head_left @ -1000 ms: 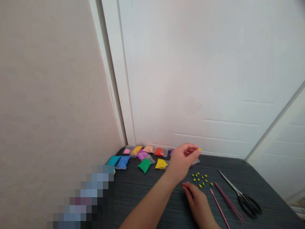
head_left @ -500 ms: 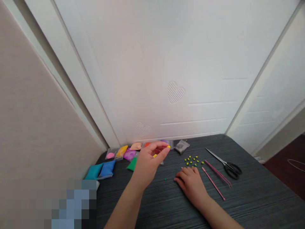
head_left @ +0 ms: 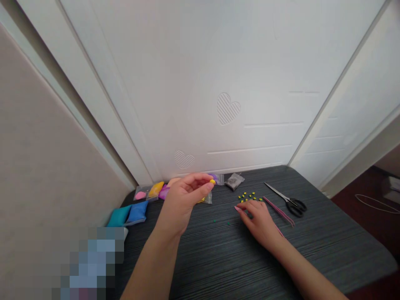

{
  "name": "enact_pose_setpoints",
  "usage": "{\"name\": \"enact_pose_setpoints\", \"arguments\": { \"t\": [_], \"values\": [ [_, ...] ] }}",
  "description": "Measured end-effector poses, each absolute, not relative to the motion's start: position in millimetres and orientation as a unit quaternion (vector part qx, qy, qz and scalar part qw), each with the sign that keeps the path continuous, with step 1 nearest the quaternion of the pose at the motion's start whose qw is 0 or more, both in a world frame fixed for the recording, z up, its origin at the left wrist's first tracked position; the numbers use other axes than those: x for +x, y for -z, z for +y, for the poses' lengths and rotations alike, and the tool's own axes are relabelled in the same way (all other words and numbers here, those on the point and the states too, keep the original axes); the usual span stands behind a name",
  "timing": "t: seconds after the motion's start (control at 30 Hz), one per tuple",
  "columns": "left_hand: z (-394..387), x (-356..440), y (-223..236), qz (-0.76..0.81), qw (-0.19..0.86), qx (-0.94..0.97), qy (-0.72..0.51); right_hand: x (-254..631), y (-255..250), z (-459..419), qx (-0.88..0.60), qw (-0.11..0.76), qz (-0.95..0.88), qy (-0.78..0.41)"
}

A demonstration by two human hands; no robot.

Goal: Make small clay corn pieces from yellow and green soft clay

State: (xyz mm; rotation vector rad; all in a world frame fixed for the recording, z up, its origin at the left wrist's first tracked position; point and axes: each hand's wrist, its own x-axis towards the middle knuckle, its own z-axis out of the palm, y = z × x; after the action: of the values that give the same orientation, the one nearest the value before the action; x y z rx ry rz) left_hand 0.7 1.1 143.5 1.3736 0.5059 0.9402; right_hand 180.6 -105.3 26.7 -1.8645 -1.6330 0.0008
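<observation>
My left hand (head_left: pixel 186 198) is raised above the table, palm turned inward. Thumb and index finger pinch a small yellow clay piece (head_left: pixel 213 181). My right hand (head_left: pixel 259 221) rests low over the table, palm down, with its thumb and fingers apart. Its fingers lie beside a group of small yellow-and-green clay pieces (head_left: pixel 245 195) and partly hide them. A thin pink stick tool (head_left: pixel 280 232) is mostly covered by this hand. Two tiny green bits (head_left: pixel 228 223) lie between the hands.
Pink tweezers (head_left: pixel 278 209) and black-handled scissors (head_left: pixel 289 201) lie on the right of the dark table (head_left: pixel 218 266). Clay packets line the back and left, including blue (head_left: pixel 137 212), teal (head_left: pixel 118 216) and orange (head_left: pixel 156 190) ones. A grey packet (head_left: pixel 234 181) lies near the white panel (head_left: pixel 187 83).
My right hand has shifted toward the clay pieces and now covers most of the pink stick. A second green bit shows. My left hand keeps its pinch; the view has tilted slightly.
</observation>
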Motion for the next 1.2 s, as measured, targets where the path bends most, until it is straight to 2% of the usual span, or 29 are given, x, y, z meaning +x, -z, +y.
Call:
{"name": "enact_pose_setpoints", "arguments": {
  "t": [0.13,0.33,0.43,0.87,1.2],
  "values": [
    [-3,-1,-147,0.213,0.648,0.596,-0.423,180,-63,-105,-0.687,0.383,-0.617,-0.016],
    [-14,-7,-156,0.200,0.669,0.581,-0.418,147,-159,-116,-0.584,0.468,-0.661,0.055],
    [-20,-12,-162,0.189,0.682,0.574,-0.412,135,-182,-120,-0.536,0.498,-0.679,0.060],
    [-24,-10,-162,0.139,0.699,0.601,-0.361,142,-177,-109,-0.476,0.475,-0.736,0.074],
    [-30,-13,-168,0.144,0.647,0.654,-0.366,139,-179,-107,-0.469,0.489,-0.732,0.072]
  ]
}}
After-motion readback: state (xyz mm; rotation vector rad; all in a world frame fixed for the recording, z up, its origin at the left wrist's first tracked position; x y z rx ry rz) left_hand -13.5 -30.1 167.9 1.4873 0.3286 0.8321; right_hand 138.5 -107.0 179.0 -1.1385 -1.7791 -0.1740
